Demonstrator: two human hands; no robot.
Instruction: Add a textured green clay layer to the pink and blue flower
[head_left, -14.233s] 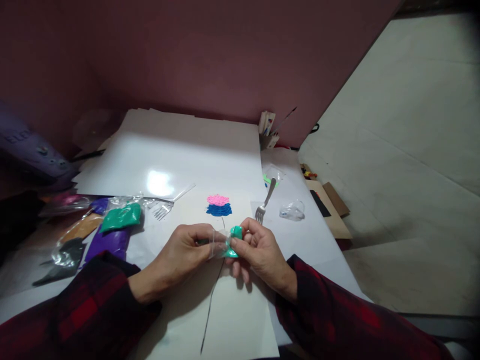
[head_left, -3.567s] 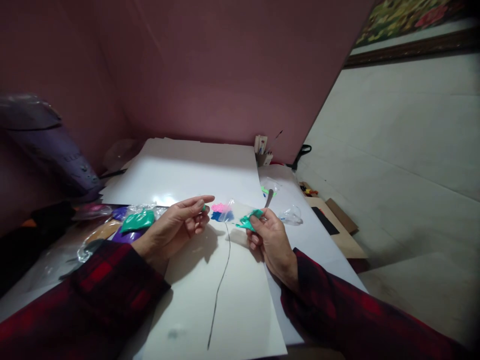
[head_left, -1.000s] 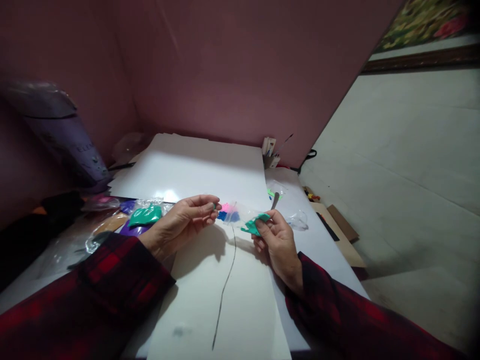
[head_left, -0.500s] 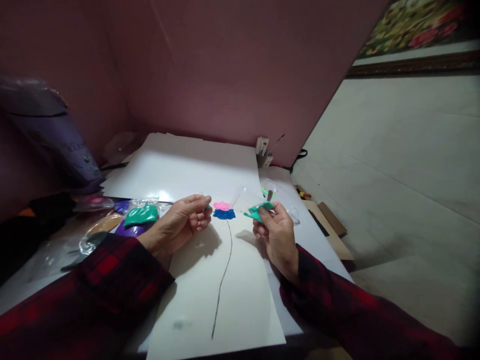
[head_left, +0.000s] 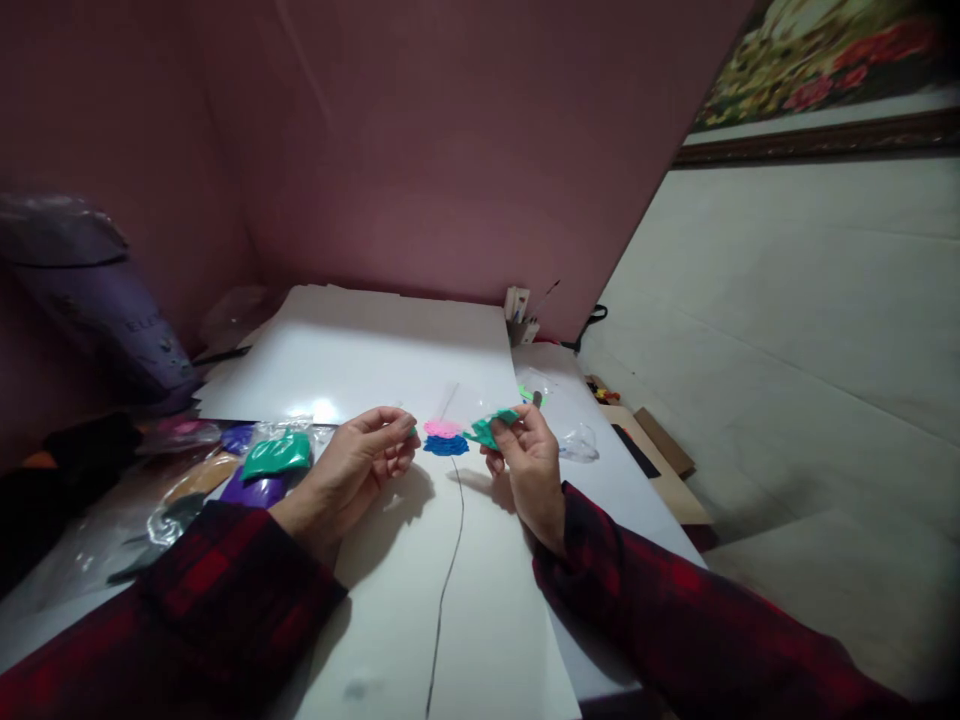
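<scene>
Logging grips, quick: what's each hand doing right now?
Left hand: closed, pinching a green bit.
Right hand: closed, holding a green bag.

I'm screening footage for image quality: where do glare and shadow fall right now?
In the head view, glare sits near the front edge of the white sheets, left of centre; same view, soft shadow lies on the paper beside the left hand.

On left sleeve [head_left: 202, 590], we see plaid: deep red blocks on near-black cloth, edges soft. Right sleeve [head_left: 675, 600] matches; we note same red-and-black check. Both long, roomy, creased. Left cuff [head_left: 300, 578] and right cuff [head_left: 576, 535] mostly dark, wide, loose at wrists. Left hand [head_left: 358, 465], right hand [head_left: 531, 468]: both bare, we find.
</scene>
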